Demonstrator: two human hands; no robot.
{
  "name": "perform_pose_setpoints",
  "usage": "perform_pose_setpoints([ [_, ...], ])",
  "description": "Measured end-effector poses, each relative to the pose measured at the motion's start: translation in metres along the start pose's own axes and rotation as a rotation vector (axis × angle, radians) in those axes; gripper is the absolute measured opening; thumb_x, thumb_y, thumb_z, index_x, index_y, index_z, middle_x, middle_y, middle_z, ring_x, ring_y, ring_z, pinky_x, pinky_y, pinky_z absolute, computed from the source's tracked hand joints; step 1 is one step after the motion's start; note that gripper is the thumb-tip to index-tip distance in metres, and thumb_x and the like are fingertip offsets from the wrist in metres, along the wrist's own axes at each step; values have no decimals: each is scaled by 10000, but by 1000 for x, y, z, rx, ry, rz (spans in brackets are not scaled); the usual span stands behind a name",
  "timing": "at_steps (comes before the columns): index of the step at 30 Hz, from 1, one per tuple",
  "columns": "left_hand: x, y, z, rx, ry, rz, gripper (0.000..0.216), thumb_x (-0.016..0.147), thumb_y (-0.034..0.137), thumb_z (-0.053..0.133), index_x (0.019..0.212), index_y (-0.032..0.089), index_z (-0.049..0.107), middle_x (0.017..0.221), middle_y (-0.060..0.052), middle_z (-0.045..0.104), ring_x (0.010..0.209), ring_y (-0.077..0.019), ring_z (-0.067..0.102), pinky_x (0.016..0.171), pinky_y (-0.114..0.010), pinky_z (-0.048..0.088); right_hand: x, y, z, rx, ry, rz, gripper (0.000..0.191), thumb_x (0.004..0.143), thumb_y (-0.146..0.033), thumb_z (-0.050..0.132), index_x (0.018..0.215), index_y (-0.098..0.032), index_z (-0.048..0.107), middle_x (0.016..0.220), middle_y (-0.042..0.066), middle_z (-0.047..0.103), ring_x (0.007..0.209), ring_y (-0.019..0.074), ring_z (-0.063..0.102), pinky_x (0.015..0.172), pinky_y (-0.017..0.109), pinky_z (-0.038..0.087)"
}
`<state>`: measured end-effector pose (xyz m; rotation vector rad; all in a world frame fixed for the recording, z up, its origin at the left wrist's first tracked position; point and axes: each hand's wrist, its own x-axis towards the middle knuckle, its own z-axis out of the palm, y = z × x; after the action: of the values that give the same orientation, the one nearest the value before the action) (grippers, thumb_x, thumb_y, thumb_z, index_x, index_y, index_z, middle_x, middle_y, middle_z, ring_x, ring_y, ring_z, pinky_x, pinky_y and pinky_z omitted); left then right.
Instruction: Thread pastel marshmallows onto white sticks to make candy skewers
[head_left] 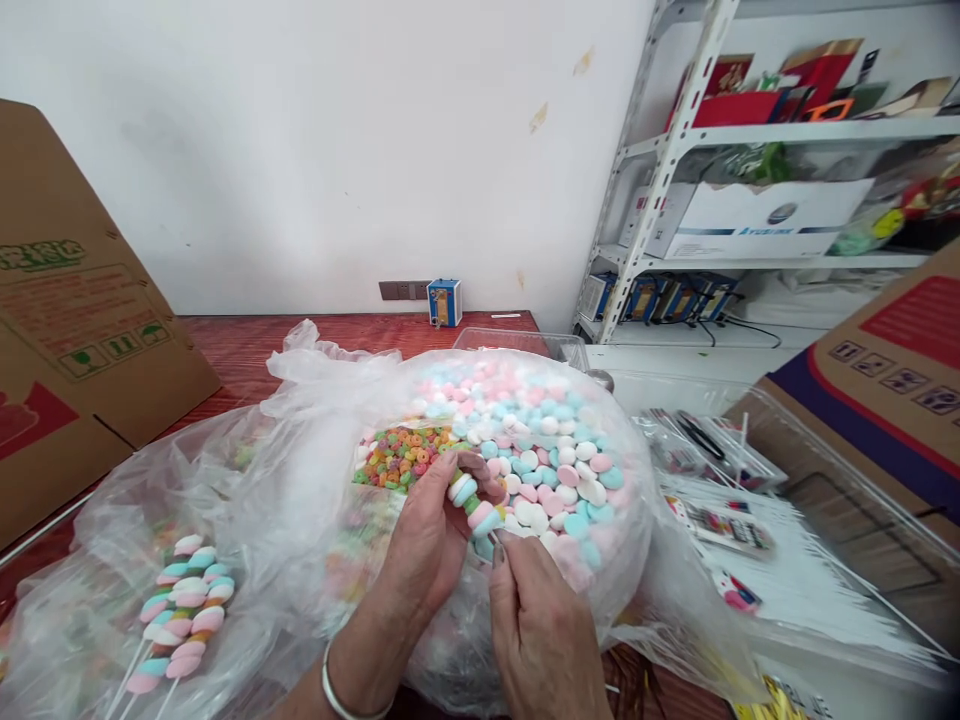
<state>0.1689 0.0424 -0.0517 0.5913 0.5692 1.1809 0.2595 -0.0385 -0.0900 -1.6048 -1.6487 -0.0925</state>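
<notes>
Two hands meet at six o'clock in the head view, the left hand (426, 545) closed around a candy skewer (471, 503), the right hand (541, 632) pinching its stick, just before the bag of pastel candies (330, 392), finished skewers (181, 612) at eight o'clock.

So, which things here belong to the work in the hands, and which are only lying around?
In use: left hand, right hand, the half-filled skewer they hold, marshmallows, ring sweets, finished skewers, spare sticks.
Lying about: carton, shelf, blue box.
</notes>
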Motion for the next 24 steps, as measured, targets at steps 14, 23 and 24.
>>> perform_pose_setpoints([
  [14,-5,-22,8,87,-32,-34,316,903,459,593,830,153,622,782,-51,654,729,-153,614,732,-275,491,11,10,0,7,-93,61,331,1019,-244,334,791,-214,573,701,7,650,607,140,615,555,234,359],
  [23,53,-5,-19,1739,-264,566,135,879,213,572,846,203,702,951,-79,681,957,-262,569,873,-407,427,84,45,-10,-258,-306,277,178,910,-181,512,788,-210,638,757,53,713,672,197,621,558,298,186],
  [24,56,-6,-20,1871,-303,579,99,858,201,601,833,203,697,959,-76,675,944,-263,562,853,-408,427,88,47,-4,-261,-315,278,155,884,-165,535,784,-205,646,755,63,717,663,199,620,558,301,168],
])
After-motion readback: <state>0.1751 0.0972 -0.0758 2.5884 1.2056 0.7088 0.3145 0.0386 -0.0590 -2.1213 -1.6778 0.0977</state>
